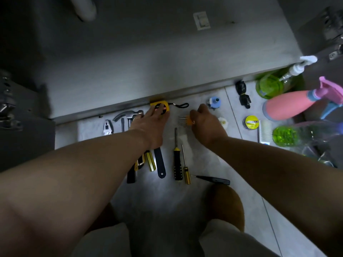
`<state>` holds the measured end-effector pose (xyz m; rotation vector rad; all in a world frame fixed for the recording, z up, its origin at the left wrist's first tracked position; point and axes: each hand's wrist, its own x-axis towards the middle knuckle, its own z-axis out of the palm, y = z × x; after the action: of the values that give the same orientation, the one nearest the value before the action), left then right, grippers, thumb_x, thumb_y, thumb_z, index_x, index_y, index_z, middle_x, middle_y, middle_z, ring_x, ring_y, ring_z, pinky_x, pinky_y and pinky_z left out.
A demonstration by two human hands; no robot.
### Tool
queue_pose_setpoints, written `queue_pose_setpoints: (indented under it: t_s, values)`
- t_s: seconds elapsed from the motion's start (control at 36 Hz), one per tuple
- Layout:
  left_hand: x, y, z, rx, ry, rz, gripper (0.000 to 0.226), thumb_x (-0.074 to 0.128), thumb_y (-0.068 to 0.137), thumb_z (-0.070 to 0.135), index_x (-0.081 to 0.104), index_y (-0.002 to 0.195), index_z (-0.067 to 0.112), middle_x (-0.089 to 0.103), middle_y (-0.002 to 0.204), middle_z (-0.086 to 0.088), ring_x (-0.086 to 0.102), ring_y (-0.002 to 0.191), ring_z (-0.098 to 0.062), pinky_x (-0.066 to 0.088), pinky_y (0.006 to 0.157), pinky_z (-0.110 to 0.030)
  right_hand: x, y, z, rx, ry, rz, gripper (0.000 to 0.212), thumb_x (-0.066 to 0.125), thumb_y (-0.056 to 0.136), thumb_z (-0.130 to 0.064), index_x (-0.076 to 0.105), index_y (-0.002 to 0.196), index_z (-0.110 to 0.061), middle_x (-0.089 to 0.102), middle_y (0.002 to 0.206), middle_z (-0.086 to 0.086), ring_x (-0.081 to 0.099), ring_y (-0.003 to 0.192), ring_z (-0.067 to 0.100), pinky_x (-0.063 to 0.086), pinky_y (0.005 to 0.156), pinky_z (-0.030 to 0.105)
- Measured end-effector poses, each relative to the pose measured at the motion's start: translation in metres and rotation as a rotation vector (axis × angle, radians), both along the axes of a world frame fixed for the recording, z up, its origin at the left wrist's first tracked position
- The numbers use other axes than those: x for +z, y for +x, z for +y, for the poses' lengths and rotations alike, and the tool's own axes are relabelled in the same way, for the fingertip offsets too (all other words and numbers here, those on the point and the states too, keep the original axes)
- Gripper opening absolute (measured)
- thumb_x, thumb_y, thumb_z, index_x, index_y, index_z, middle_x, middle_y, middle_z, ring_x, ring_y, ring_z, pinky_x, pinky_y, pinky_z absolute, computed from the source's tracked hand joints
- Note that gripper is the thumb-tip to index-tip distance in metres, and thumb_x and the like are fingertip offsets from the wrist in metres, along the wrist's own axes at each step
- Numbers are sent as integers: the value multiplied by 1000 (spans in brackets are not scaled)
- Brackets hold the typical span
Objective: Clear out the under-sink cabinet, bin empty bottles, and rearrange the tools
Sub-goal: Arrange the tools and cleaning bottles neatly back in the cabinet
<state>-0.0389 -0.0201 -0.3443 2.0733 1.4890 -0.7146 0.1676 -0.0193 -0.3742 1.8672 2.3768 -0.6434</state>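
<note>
Tiled floor (pixel 163 201) at cabinet (pixel 148 71) front: left hand (pixel 150 123) rests straight fingers on tape measure (pixel 160 107), right hand (pixel 207 123) just right of it pinches small orange tool (pixel 187 120), likely lining both up with the screwdrivers (pixel 177 164) below it.

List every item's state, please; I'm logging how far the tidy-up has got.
Tape measure: on floor, left hand resting on it.
Orange bit holder: pinched by right hand.
Hammer: lying flat on floor.
Pliers: lying flat.
Black screwdriver: lying flat, untouched.
Pink spray bottle: spray head on.
</note>
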Motion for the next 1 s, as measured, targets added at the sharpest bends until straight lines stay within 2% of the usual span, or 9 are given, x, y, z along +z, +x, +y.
queue_pose_setpoints:
  t_s: [0.17,0.25,0.33,0.47,0.56,0.64,0.75,0.89,1.0]
  values:
    - [-8,-4,-4,62,-34,-97,105,64,91,21,-14,161,25,-27,166,0,-21,155,-23,7,125,-51,-1,4,-32,98,-5,68,51,57,86,-2,53,137,-6,47,139,14,50,120,30,50,99,41]
    - [-12,-5,-5,83,-42,-120,107,65,90,16,-15,161,25,-30,165,1,-24,154,-23,8,125,-51,-6,5,-47,207,-70,-60,74,60,87,-16,33,154,-8,27,161,13,23,149,32,32,119,42]
    - [-13,-3,-5,97,-49,-127,107,65,89,17,-15,161,25,-30,165,1,-24,153,-24,10,126,-52,-9,0,-45,219,-89,-167,88,61,89,-27,11,160,-9,9,167,10,4,155,32,16,124,43]
    - [-11,-1,-2,86,-54,-110,105,64,91,19,-14,161,24,-29,166,-2,-22,154,-27,11,124,-53,-4,-9,-12,154,-143,-214,92,62,89,-31,6,160,-12,6,167,9,1,154,33,15,124,46]
    - [-10,1,-1,86,-71,-98,105,64,91,21,-15,161,24,-29,166,-2,-22,154,-26,13,125,-55,4,-6,-4,119,-152,-145,83,64,88,-26,20,157,-11,21,162,12,18,151,34,25,121,45]
    - [-7,3,-1,105,-49,-99,104,64,91,22,-12,162,25,-26,167,0,-19,155,-25,12,124,-56,14,4,-22,76,-90,-56,58,63,85,-21,47,139,-9,46,139,14,46,126,32,46,103,43]
    - [-5,12,-7,116,96,-106,91,61,91,23,5,163,18,-9,170,-8,-6,157,-29,13,125,-51,19,33,-70,0,-102,-3,35,61,86,-18,58,120,-10,50,116,11,54,103,31,54,77,44]
    - [-6,33,-22,-25,292,-207,79,62,85,19,29,157,21,29,156,-11,31,141,-32,31,112,-43,23,71,-87,-178,15,-54,47,62,86,-22,50,131,-16,40,119,11,55,93,33,50,60,37]
    - [-11,52,-23,-78,206,-196,89,69,86,26,20,161,27,14,166,-11,23,148,-33,23,119,-43,24,80,-61,-270,-26,51,65,65,88,-25,38,147,-29,30,140,9,61,86,34,53,65,38]
